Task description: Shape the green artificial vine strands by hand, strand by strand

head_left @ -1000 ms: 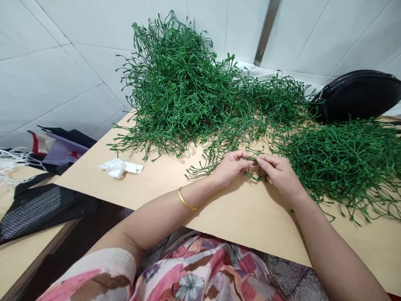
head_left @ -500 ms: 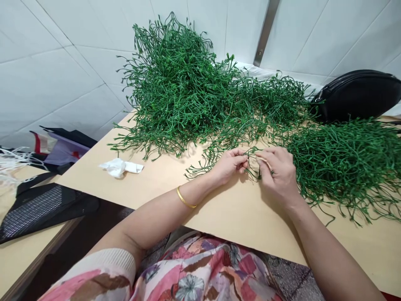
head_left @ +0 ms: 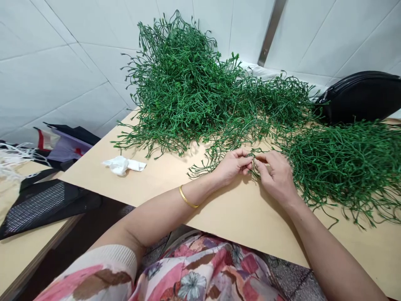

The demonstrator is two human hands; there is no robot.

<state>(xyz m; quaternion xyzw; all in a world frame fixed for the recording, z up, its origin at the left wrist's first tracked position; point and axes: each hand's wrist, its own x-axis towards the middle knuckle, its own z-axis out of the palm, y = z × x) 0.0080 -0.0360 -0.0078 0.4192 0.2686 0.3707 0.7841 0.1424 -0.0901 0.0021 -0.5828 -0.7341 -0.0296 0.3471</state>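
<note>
My left hand (head_left: 233, 166) is closed in a pinch on thin green plastic stems (head_left: 253, 154) near the middle of the table. Close against it on the right, my right hand (head_left: 275, 173) pinches the same small bunch, its fingertips almost touching the left ones. Fingers partly hide the held stems. Behind both hands rises a tall heap of green stems (head_left: 184, 88) with lighter tips. Another green pile (head_left: 344, 159) lies beside my right hand, and loose stems (head_left: 200, 168) stick out past my left wrist.
On the tan table (head_left: 194, 209), a crumpled white tissue (head_left: 120, 165) lies at the left. A black bag (head_left: 360, 98) stands at the back right by the tiled wall. Left of the table are a black mesh item (head_left: 37, 205) and white strands (head_left: 15, 161).
My right hand has moved in toward my left, and the fingertips are now closer together around the stems. The whole view has shifted slightly.
</note>
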